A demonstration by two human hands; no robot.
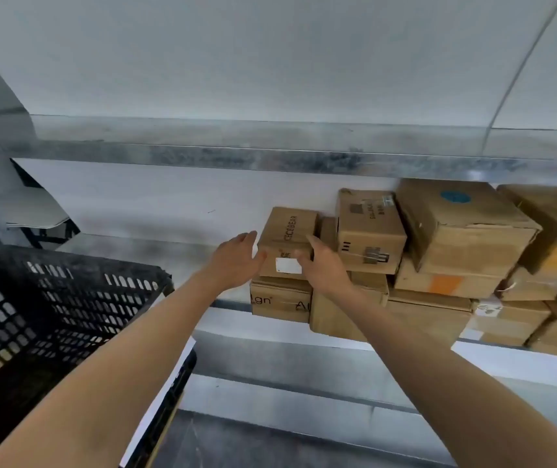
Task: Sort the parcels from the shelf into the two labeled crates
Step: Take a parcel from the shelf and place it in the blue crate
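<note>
Since the small CECEBEAR parcel [287, 231] sits at the left end of the stack, top tier, on a box printed "lgn" [280, 300], it's the free one to pull. Long axis runs back into the shelf [155, 251]; the short face with the white label [288, 265] points at the person.

Left hand [236, 261]: flat, fingers straight, against the parcel's left side, thumb at the front-left corner. Right hand [324, 265]: fingers straight up the right side, thumb on the front face beside the label. So it's a two-palm clamp across the short axis, no curled grasp. Both hands are about equally near.

Right side is tight: a thin carton [328, 231] is just beside it, then a taped box [369, 231]. My read: pull straight out along the long axis, not sideways.

Black crate [51, 298] lies left of the parcel and nearer the person, so the carry goes left. White sheet [175, 376] on its wall, text not readable. Second crate not in view.
</note>
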